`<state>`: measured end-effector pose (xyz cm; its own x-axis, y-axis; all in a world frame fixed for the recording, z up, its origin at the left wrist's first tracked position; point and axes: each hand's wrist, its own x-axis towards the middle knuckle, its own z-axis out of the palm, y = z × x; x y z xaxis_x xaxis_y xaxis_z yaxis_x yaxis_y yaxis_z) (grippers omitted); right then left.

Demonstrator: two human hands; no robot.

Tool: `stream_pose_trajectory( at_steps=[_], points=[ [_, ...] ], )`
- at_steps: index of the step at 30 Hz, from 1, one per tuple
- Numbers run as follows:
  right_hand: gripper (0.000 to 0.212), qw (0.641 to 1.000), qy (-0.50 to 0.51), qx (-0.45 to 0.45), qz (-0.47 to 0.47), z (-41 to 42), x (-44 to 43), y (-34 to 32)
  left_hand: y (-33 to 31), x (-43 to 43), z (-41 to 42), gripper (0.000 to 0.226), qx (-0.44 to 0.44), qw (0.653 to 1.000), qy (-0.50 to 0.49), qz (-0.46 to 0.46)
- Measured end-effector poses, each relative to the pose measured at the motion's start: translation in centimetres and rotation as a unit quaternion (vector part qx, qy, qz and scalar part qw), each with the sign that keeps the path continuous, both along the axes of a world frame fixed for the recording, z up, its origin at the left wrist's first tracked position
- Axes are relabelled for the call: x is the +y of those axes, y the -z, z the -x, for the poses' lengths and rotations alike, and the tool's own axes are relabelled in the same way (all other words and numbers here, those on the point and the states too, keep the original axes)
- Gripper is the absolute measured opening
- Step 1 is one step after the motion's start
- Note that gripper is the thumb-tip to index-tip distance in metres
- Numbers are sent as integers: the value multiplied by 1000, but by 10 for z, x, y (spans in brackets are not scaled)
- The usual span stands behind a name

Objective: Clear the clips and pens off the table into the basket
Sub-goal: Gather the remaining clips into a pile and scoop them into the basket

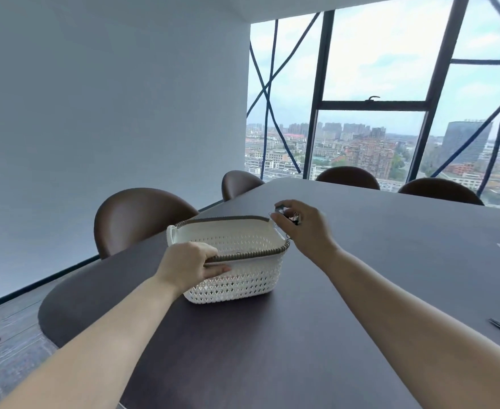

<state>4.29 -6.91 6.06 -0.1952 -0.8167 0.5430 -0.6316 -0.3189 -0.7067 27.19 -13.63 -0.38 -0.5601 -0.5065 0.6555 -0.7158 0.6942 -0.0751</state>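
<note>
Dark desk carries a white basket; left hand grips its rim; right hand pinches clips beside the rim; next it should drop them inside.

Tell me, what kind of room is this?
Probably an office meeting room, high up: a long dark table with brown chairs around it, and a big window looking over city buildings.
</note>
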Motion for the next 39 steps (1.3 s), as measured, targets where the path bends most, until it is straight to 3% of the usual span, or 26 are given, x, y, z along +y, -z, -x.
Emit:
stream_pose_trajectory(
  at_steps=[6, 11, 17, 22, 24, 26, 32, 33, 36, 39],
  points=[
    [20, 999, 9, 48, 14, 18, 24, 2, 5, 30, 52, 51, 26, 992, 116, 38],
    [42, 989, 80, 115, -54, 64, 55, 22, 10, 54, 99, 55, 50, 986, 155, 24],
    [16, 965, 32, 186, -181, 107, 79, 26, 10, 73, 121, 50, 57, 985, 156, 52],
    [15, 958, 52, 229, -168, 107, 92, 27, 7, 80, 128, 53, 55, 984, 168, 32],
    [28, 954, 73, 238, -167, 108, 97, 28, 6, 84, 133, 53, 51, 984, 167, 23],
    [36, 950, 72, 248, -173, 113, 103, 28, 5, 86, 139, 54, 45, 987, 156, 21],
    [18, 970, 82, 168, -153, 135, 119, 29, -4, 100, 156, 84, -40, 996, 71, -22],
    [19, 972, 86, 148, -158, 137, 117, 31, -6, 105, 159, 84, -58, 996, 52, -41],
    [35, 972, 90, 117, -184, 138, 114, 31, -7, 118, 164, 55, -80, 994, -6, -75],
    [39, 968, 77, 164, -173, 139, 121, 31, -5, 129, 161, 52, -102, 986, -64, -118]
  ],
)
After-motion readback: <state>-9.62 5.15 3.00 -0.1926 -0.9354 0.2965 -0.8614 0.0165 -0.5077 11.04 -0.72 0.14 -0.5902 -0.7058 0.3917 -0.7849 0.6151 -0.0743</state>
